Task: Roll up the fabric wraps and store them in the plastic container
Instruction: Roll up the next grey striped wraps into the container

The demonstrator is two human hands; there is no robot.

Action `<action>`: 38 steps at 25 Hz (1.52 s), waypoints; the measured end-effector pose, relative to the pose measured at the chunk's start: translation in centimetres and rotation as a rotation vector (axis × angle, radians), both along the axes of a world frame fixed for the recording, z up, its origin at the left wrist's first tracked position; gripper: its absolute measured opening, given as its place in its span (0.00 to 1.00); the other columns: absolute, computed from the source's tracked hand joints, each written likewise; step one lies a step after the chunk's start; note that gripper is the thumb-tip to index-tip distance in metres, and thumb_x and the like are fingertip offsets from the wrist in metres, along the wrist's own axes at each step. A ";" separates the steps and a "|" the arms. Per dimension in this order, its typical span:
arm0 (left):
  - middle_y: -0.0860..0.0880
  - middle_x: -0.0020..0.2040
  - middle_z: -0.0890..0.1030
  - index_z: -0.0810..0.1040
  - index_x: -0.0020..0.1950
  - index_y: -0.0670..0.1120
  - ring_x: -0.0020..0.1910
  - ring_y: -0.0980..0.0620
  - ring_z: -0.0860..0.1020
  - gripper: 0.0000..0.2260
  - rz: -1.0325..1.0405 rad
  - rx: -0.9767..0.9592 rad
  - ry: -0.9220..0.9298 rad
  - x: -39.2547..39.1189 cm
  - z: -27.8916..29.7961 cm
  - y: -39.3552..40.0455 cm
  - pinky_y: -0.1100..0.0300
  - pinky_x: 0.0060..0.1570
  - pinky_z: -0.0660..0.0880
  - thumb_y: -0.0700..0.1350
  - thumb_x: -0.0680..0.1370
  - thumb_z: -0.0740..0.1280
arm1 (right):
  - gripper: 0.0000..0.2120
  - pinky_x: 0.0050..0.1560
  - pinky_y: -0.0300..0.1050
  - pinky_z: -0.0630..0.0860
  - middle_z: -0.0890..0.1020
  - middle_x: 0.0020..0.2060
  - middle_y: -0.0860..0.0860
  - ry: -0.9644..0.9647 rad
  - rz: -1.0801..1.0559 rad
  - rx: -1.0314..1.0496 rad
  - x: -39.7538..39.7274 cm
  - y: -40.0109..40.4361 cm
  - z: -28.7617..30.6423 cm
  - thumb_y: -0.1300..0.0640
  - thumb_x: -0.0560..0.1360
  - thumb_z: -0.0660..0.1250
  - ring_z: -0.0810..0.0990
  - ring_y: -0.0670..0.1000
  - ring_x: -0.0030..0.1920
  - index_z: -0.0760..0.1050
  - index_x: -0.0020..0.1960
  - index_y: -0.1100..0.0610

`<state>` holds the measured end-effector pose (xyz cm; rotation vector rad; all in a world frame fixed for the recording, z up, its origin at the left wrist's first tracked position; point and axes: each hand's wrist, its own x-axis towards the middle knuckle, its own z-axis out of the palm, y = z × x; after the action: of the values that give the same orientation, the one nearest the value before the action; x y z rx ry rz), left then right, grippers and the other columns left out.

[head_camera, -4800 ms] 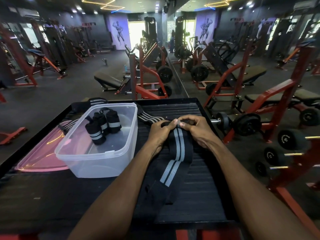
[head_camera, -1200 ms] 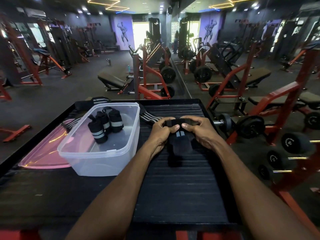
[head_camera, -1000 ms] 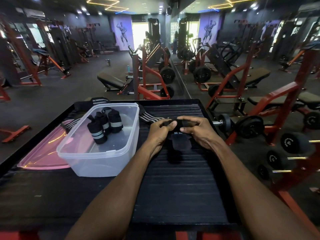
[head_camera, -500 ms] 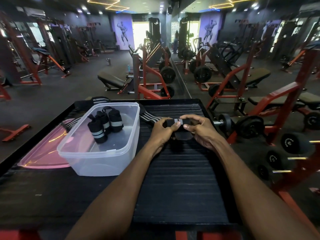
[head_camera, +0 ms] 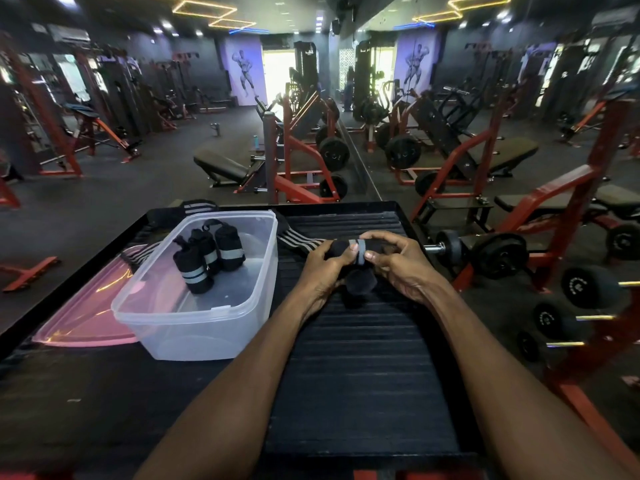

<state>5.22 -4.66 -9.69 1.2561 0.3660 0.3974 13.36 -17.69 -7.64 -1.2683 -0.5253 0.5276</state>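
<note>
A nearly finished black grey-striped fabric roll (head_camera: 358, 249) is gripped between the left hand (head_camera: 325, 266) and right hand (head_camera: 401, 263). Three rolls (head_camera: 207, 259) are stored in the clear plastic container (head_camera: 194, 327) to the left hand's left; loose striped wraps (head_camera: 298, 241) beyond it remain.

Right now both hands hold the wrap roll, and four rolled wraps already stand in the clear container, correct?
Not four: the head view shows three rolled wraps in the clear container. Both hands, left and right, do hold the wrap roll.
</note>
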 end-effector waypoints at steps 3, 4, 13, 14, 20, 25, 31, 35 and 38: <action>0.45 0.48 0.85 0.82 0.51 0.46 0.49 0.48 0.82 0.07 0.063 0.128 -0.034 0.2 -0.3 0.2 0.48 0.55 0.80 0.38 0.74 0.74 | 0.13 0.28 0.34 0.70 0.81 0.41 0.53 0.070 0.035 -0.026 0.2 0.1 0.1 0.70 0.76 0.67 0.76 0.43 0.29 0.78 0.59 0.64; 0.46 0.47 0.84 0.82 0.49 0.47 0.48 0.50 0.82 0.08 0.076 0.180 -0.039 0.1 -0.3 0.2 0.50 0.56 0.79 0.37 0.74 0.73 | 0.11 0.31 0.37 0.73 0.82 0.42 0.53 0.098 0.055 -0.061 0.3 0.1 0.1 0.64 0.77 0.68 0.78 0.44 0.32 0.79 0.59 0.61; 0.44 0.49 0.82 0.80 0.51 0.48 0.50 0.47 0.80 0.13 0.060 0.139 -0.078 0.0 0.3 -0.4 0.47 0.58 0.77 0.33 0.71 0.74 | 0.09 0.38 0.41 0.81 0.81 0.44 0.60 0.067 0.018 -0.023 0.2 0.1 0.1 0.71 0.77 0.64 0.83 0.48 0.37 0.77 0.56 0.65; 0.44 0.49 0.83 0.80 0.51 0.46 0.49 0.47 0.81 0.10 0.053 0.056 -0.075 0.0 0.5 -0.6 0.46 0.58 0.77 0.36 0.73 0.74 | 0.10 0.42 0.44 0.83 0.82 0.47 0.61 0.045 0.011 -0.017 0.2 0.1 0.0 0.72 0.77 0.65 0.84 0.51 0.41 0.78 0.57 0.66; 0.40 0.55 0.83 0.76 0.60 0.40 0.49 0.45 0.84 0.19 0.196 0.064 0.077 0.3 0.3 -0.4 0.56 0.43 0.80 0.40 0.72 0.76 | 0.17 0.61 0.55 0.76 0.82 0.51 0.60 0.012 0.001 -0.005 0.6 0.2 -0.5 0.76 0.73 0.67 0.80 0.56 0.52 0.80 0.56 0.59; 0.44 0.57 0.79 0.68 0.61 0.46 0.52 0.51 0.80 0.22 0.189 0.281 0.141 -0.5 0.8 -0.8 0.56 0.48 0.82 0.35 0.73 0.73 | 0.10 0.50 0.52 0.81 0.84 0.47 0.59 0.077 0.064 -0.020 0.7 -0.2 -0.3 0.68 0.76 0.68 0.83 0.56 0.48 0.79 0.57 0.64; 0.39 0.56 0.82 0.68 0.63 0.40 0.51 0.45 0.83 0.29 0.227 0.076 0.048 0.1 2.8 -1.7 0.56 0.40 0.81 0.44 0.68 0.78 | 0.13 0.51 0.52 0.82 0.83 0.49 0.60 0.047 -0.107 0.105 -0.2 -0.2 0.6 0.76 0.73 0.67 0.83 0.57 0.49 0.76 0.56 0.66; 0.47 0.54 0.80 0.67 0.61 0.44 0.52 0.52 0.80 0.24 0.252 0.244 0.137 -0.7 4.9 -0.9 0.58 0.53 0.79 0.40 0.71 0.76 | 0.18 0.44 0.47 0.82 0.83 0.41 0.53 0.002 -0.074 0.064 -1.7 -0.2 1.5 0.79 0.69 0.69 0.83 0.52 0.44 0.74 0.49 0.58; 0.54 0.54 0.76 0.65 0.59 0.49 0.53 0.55 0.77 0.23 0.186 0.446 0.156 -2.2 7.0 0.0 0.64 0.52 0.74 0.37 0.73 0.73 | 0.22 0.46 0.44 0.79 0.82 0.43 0.52 -0.290 -0.066 -0.171 -2.6 0.1 2.4 0.72 0.68 0.75 0.81 0.49 0.45 0.73 0.53 0.53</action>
<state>3.06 -4.69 -2.69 1.7005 0.5502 0.5618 10.74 -17.63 -5.25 -1.5321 -0.6879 0.3394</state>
